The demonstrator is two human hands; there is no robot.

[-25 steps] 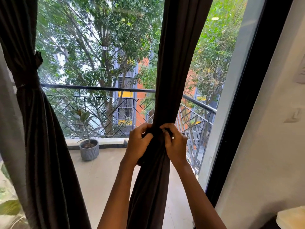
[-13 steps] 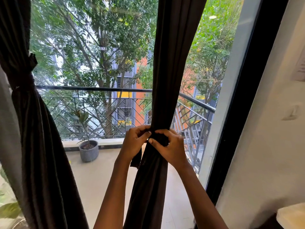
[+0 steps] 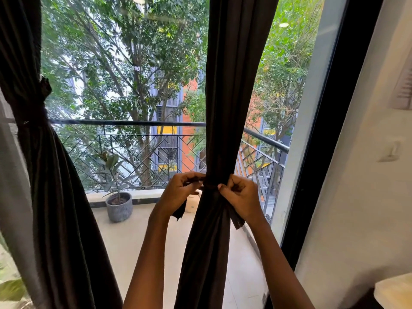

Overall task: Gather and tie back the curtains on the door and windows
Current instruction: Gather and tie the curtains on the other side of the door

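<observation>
**Tie strip now pulled out to both sides**

Half a second back, the left hand (image 3: 179, 192) and right hand (image 3: 242, 197) were bunched together at the front of the middle curtain (image 3: 234, 85). Now they're apart, each pinching one end of the tie strip (image 3: 210, 186) wrapped round the gathered cloth. Two dark curtains in all; the left curtain (image 3: 55, 197) is already tied. One potted plant (image 3: 119, 207) and one white jar (image 3: 191, 204) sit on the balcony floor (image 3: 145, 241), the jar partly hidden by the left hand.

Clear gap between left curtain (image 3: 51, 186) and middle curtain (image 3: 234, 90), glass (image 3: 133, 90) behind. Right side narrow: black frame (image 3: 330, 134) and wall (image 3: 361, 208) stand near.
</observation>
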